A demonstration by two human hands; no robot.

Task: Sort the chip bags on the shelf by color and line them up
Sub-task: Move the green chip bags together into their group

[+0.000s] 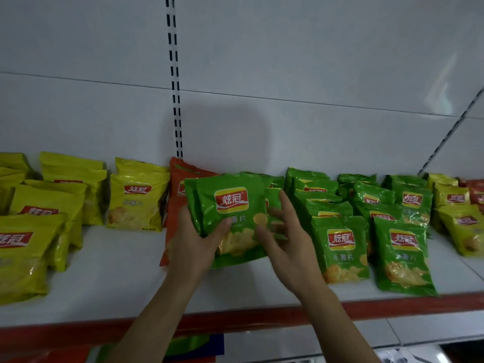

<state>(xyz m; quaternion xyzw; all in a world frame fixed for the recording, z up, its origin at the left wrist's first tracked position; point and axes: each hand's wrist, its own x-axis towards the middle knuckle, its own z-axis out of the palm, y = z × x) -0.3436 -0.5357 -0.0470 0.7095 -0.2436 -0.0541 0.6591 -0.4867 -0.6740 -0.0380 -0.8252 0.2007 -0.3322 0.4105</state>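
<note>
A stack of green chip bags [230, 205] stands upright at the middle of the white shelf [117, 271]. My left hand [193, 244] grips its lower left side, thumb across the front. My right hand [285, 239] touches its right edge with fingers spread and loosely bent. An orange bag [174, 205] leans behind the stack on the left. Yellow bags [136, 200] fill the left part of the shelf in rows. Green bags [340, 247] stand in rows to the right.
At the far right stand more yellow bags [455, 221] and an orange-red bag [476, 192]. The shelf has a red front lip [262, 320] and a white back panel with a slotted upright [176, 100]. Colored packages show on the shelf below.
</note>
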